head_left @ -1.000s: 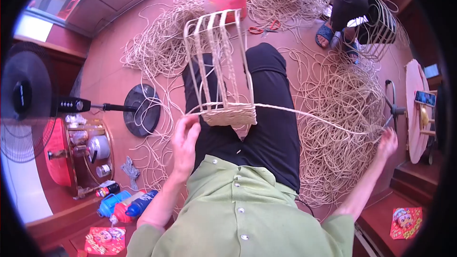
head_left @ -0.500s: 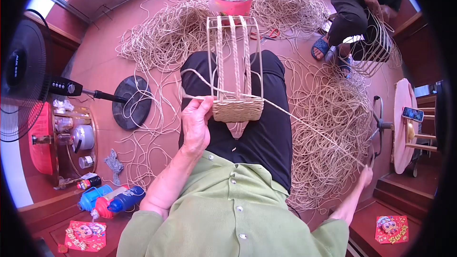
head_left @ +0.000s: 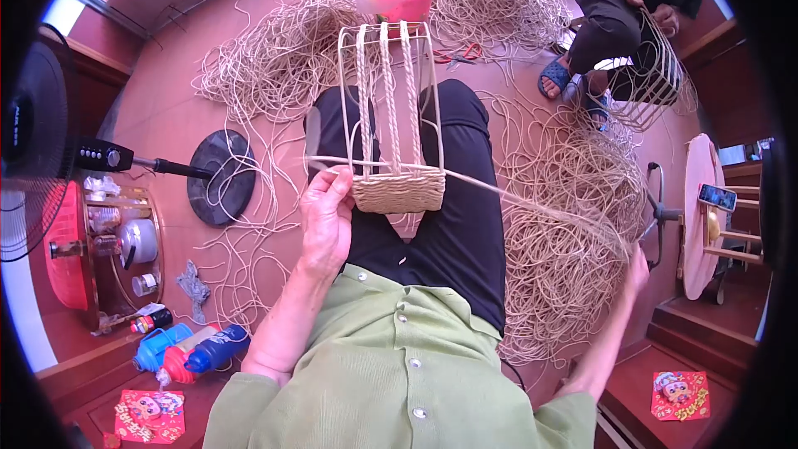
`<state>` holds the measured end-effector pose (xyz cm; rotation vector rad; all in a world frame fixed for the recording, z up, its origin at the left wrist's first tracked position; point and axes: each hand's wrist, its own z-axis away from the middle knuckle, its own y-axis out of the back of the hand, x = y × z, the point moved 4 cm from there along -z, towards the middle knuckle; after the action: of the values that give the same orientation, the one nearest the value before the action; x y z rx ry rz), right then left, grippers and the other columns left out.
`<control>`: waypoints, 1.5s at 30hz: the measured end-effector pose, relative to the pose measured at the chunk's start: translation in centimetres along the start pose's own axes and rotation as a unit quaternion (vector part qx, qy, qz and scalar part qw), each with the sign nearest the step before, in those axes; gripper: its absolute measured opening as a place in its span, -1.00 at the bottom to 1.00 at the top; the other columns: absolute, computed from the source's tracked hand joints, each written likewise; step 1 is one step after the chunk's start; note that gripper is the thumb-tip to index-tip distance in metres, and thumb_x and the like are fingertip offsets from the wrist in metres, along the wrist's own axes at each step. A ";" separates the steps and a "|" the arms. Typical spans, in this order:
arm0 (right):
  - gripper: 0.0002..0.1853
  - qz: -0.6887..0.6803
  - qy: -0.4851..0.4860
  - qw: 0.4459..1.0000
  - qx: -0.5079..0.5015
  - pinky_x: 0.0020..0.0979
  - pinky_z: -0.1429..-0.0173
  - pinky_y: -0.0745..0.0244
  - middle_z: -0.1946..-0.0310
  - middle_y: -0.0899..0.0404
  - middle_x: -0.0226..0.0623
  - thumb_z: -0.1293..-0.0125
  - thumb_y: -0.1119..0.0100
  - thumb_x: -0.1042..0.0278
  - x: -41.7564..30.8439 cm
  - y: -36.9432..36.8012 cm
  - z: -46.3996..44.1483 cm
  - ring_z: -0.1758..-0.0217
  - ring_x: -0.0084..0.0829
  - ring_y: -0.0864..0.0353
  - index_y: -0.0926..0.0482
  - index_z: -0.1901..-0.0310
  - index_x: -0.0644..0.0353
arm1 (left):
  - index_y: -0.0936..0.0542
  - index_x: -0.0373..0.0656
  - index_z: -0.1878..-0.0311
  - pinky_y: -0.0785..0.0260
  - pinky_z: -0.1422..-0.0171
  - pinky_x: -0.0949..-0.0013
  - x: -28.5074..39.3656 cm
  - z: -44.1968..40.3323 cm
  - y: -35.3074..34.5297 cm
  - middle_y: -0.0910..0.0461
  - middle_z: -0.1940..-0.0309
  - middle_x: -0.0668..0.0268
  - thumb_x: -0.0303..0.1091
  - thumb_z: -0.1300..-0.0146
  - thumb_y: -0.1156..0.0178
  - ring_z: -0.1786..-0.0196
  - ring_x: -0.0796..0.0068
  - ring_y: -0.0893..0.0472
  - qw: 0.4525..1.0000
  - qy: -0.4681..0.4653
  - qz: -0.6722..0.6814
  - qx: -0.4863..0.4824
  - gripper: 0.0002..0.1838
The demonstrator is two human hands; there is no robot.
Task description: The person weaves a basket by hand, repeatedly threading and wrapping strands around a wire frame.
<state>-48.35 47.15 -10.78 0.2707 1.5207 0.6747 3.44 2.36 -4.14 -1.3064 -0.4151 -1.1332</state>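
A half-woven basket (head_left: 399,191) rests between my thighs, its woven band nearest me and its bare frame with cord-wrapped bars reaching away. My left hand (head_left: 327,220) pinches the band's left corner, where a loop of cord stands out to the left. From the band, a taut length of pale cord (head_left: 499,192) runs right to my right hand (head_left: 637,270). That hand is closed on the cord, far out at arm's length; the cord near it is blurred by motion.
Tangled cord (head_left: 573,241) covers the floor right and ahead. A pink bin (head_left: 399,2) and red-handled scissors (head_left: 459,55) lie beyond the basket. A fan (head_left: 37,133) stands left, with bottles (head_left: 218,348) nearer. Another person (head_left: 611,25) holds a wire frame at upper right.
My right hand has moved slightly up, and the cord from the basket now blurs near it. The cord loop on the left has become smaller. My left hand keeps its pinch at the corner.
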 end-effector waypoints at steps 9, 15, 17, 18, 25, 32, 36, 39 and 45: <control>-0.44 0.035 0.119 0.975 -0.184 -0.23 -0.21 -0.54 -0.38 -0.48 -0.19 -0.43 -0.15 0.30 -21.3 -18.7 12.2 -0.18 -0.35 -0.63 -0.38 -0.45 0.02 | -0.51 0.00 0.16 -0.41 0.11 0.48 -0.3 -0.8 -0.4 -0.64 0.34 0.47 -0.39 -0.34 -0.36 0.30 0.62 -0.60 1.000 0.020 0.005 -0.007 -0.82; -0.80 -0.131 0.160 0.949 -0.239 -0.56 0.42 -0.29 0.48 -0.48 -0.63 -0.48 -0.20 0.23 -19.1 -19.0 11.2 0.51 -0.61 -0.37 -0.64 0.23 0.17 | -0.51 -0.01 0.17 -0.36 0.16 0.54 0.2 -0.2 -0.8 -0.64 0.36 0.47 -0.41 -0.32 -0.38 0.33 0.66 -0.57 0.999 0.003 0.015 0.028 -0.80; -0.73 0.019 0.027 0.993 -0.116 -0.44 0.35 -0.37 0.39 -0.62 -0.49 -0.44 -0.20 0.13 -7.0 -9.0 2.9 0.48 -0.55 -0.44 -0.68 0.13 0.18 | -0.52 -0.03 0.16 -0.37 0.16 0.57 0.3 -0.2 -0.3 -0.64 0.35 0.46 -0.43 -0.33 -0.37 0.32 0.68 -0.57 0.999 -0.017 0.019 0.042 -0.82; -0.67 0.126 0.019 0.988 -0.091 -0.38 0.32 -0.38 0.39 -0.66 -0.39 -0.36 -0.27 0.05 -0.7 -5.2 0.1 0.47 -0.52 -0.47 -0.70 0.19 0.21 | -0.53 -0.05 0.15 -0.37 0.16 0.58 0.1 0.0 -0.5 -0.65 0.34 0.46 -0.44 -0.35 -0.35 0.32 0.69 -0.57 0.999 -0.022 -0.003 0.026 -0.84; -0.54 0.064 0.120 0.984 -0.114 -0.41 0.22 -0.52 0.15 -0.70 -0.39 -0.37 -0.32 0.22 -19.6 -18.7 10.8 0.27 -0.52 -0.60 -0.56 -0.28 0.03 | -0.57 -0.20 -0.07 -0.37 -0.28 0.34 3.5 2.0 -2.1 -0.61 -0.06 0.22 -0.44 -0.40 -0.23 -0.10 0.41 -0.57 0.888 -0.301 -0.345 0.040 -0.78; -0.77 0.039 0.387 0.885 -0.257 -0.35 0.40 -0.40 0.58 -0.58 -0.37 -0.24 -0.43 0.17 -30.4 -25.9 20.0 0.56 -0.43 -0.54 -0.68 0.21 0.12 | -0.58 -0.15 -0.18 -0.14 -0.37 0.05 2.5 3.4 -5.6 -0.44 -0.12 0.19 -0.30 -0.12 -0.43 -0.19 0.14 -0.45 0.674 -0.366 -0.641 -0.025 -0.48; -0.69 -0.050 0.286 0.917 -0.275 -0.40 0.47 -0.27 0.69 -0.42 -0.42 -0.23 -0.45 0.20 -28.5 -26.6 19.4 0.61 -0.55 -0.40 -0.58 0.48 0.21 | -0.57 -0.14 -0.18 -0.20 -0.30 0.06 1.5 5.5 -4.0 -0.41 -0.06 0.18 -0.27 -0.10 -0.45 -0.11 0.14 -0.45 0.669 -0.350 -0.654 -0.050 -0.45; -0.64 -0.215 0.185 0.899 -0.333 -0.49 0.47 -0.08 0.68 -0.29 -0.64 -0.32 -0.38 0.27 -27.3 -27.0 19.3 0.58 -0.73 -0.21 -0.47 0.56 0.17 | -0.56 -0.12 -0.25 -0.19 -0.36 0.10 1.3 5.7 -4.7 -0.40 -0.12 0.18 -0.29 -0.09 -0.47 -0.20 0.16 -0.40 0.667 -0.331 -0.666 -0.053 -0.39; -0.62 -0.358 0.128 0.861 -0.339 -0.54 0.42 0.06 0.64 -0.18 -0.72 -0.38 -0.31 0.34 -25.5 -27.2 19.4 0.53 -0.79 -0.07 -0.40 0.59 0.08 | -0.55 -0.08 -0.30 -0.05 -0.44 -0.05 2.0 6.2 -6.6 -0.37 -0.19 0.15 -0.14 -0.08 -0.48 -0.36 0.04 -0.29 0.563 -0.381 -0.732 -0.042 -0.32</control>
<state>-20.98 16.07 -3.78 -0.9177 1.3871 0.6011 0.96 8.06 2.75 -1.3562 -2.4818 -1.7820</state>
